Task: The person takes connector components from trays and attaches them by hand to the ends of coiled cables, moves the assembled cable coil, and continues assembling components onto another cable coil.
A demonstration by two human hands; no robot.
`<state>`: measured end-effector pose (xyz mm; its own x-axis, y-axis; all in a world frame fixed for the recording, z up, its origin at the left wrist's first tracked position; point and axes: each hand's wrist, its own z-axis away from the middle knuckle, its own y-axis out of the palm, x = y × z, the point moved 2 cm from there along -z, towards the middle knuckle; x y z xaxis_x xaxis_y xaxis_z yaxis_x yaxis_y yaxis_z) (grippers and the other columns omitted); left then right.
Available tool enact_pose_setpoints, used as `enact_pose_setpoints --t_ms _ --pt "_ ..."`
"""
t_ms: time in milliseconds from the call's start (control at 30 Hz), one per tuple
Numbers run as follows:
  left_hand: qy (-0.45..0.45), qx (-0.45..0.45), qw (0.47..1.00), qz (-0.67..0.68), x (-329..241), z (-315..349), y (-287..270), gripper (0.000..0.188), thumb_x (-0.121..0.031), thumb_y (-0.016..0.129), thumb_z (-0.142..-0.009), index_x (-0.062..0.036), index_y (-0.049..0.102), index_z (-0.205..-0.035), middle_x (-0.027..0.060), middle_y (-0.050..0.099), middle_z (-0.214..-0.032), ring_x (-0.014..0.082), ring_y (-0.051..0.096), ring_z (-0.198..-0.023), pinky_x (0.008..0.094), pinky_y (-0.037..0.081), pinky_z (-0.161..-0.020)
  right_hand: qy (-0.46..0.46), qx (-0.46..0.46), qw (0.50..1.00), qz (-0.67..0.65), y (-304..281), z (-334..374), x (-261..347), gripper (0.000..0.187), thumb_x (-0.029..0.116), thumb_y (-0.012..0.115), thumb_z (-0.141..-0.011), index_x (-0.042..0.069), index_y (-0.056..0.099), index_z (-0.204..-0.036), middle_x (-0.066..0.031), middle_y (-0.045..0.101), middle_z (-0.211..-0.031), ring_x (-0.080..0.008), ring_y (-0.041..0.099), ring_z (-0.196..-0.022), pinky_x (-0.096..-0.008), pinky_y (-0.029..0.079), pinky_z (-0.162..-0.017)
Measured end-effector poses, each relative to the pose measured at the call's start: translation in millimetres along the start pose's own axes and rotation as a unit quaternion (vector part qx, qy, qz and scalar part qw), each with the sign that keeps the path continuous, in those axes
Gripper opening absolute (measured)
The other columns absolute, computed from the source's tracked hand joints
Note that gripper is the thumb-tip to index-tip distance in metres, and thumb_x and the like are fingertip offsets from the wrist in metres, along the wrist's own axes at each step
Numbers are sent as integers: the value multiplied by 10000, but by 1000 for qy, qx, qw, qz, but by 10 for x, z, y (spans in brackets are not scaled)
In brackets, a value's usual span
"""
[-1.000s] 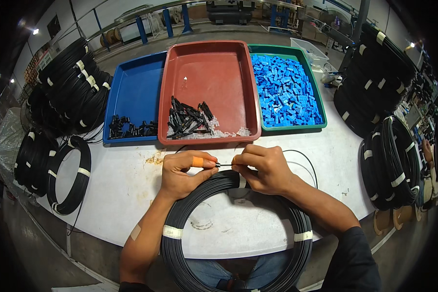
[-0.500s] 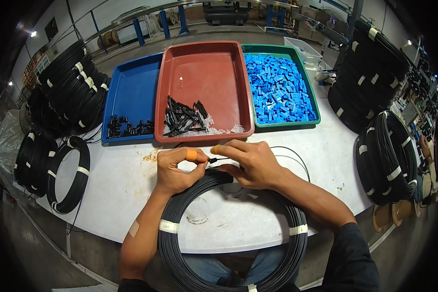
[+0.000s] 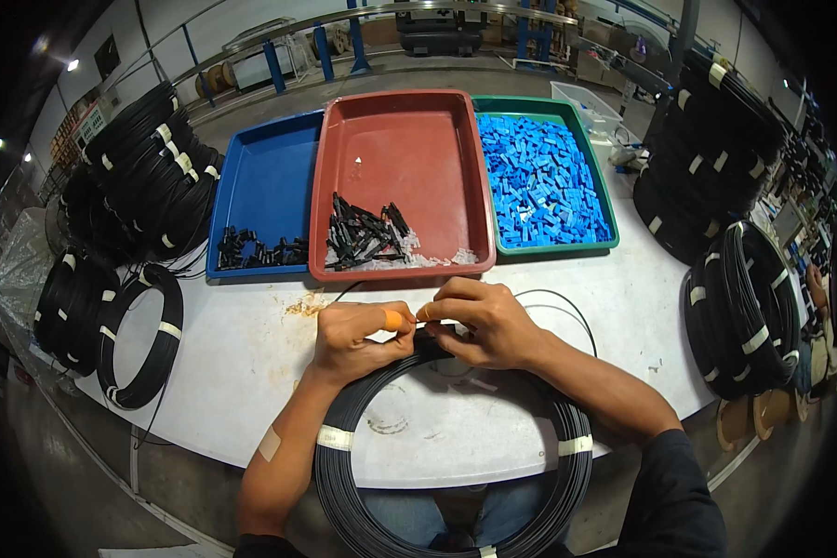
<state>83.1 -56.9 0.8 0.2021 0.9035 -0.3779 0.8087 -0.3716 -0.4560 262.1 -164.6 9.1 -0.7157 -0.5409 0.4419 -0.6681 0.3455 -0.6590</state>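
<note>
A large coil of black cable (image 3: 338,474), bound with white tape bands, lies partly on the table and reaches over my lap. Above its far side my two hands meet, fingertips almost touching. My left hand (image 3: 361,340), with orange tape round a finger, is closed in a pinch. The small black connector seen there half a second ago is now covered by the fingers. My right hand (image 3: 485,321), also with a taped finger, pinches the thin cable beside it. A loose loop of black cable (image 3: 577,312) curves out to the right behind this hand.
Beyond my hands stand a blue tray (image 3: 265,186) with small black parts, a red tray (image 3: 409,167) with black and clear pieces, and a green tray (image 3: 604,209) full of blue clips (image 3: 544,181). Stacked cable coils flank the white table (image 3: 242,372) at left (image 3: 158,181) and right (image 3: 739,307).
My right hand's fingers have come left against my left fingertips, covering the small black connector that showed between them. The whole view has shifted slightly.
</note>
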Motion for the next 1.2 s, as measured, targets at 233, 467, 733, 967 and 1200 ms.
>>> enact_pose_setpoints --t_ms 233,467,733,967,1200 --pt "25 27 999 -4 -18 -32 4 162 10 810 -661 -55 688 -744 33 744 -759 190 711 -597 273 556 -568 16 -2 1000 -19 14 0 -29 169 86 766 -817 54 732 -979 -85 662 -884 -269 680 -714 -363 565 -625" --pt "-92 -1 995 29 141 -74 -116 102 26 741 -767 -18 747 -858 110 768 -867 188 737 -740 285 571 -638 10 -4 1000 -2 28 44 -80 136 97 762 -833 77 703 -954 -73 631 -871 -270 661 -667 -374 541 -580" --pt "-84 131 974 -167 1004 -566 -397 195 4 694 -844 -16 741 -1033 146 750 -1006 309 724 -850 356 570 -747 1 23 1000 16 35 63 -77 128 138 735 -869 84 687 -975 -63 652 -911 -265 661 -644 -375 536 -542" --pt "-26 222 941 -254 1358 -639 -130 194 -72 719 -825 -56 752 -1016 77 716 -1042 280 650 -1024 404 497 -916 16 40 999 14 5 34 -72 124 139 732 -871 88 676 -969 -51 647 -908 -248 655 -622 -366 534 -520" --pt "-34 176 945 -272 1474 -709 -60 221 -36 695 -821 -78 732 -1035 71 723 -948 267 658 -928 392 489 -865 15 47 999 20 3 21 -79 135 144 730 -874 87 676 -983 -52 649 -912 -248 658 -634 -368 538 -535"
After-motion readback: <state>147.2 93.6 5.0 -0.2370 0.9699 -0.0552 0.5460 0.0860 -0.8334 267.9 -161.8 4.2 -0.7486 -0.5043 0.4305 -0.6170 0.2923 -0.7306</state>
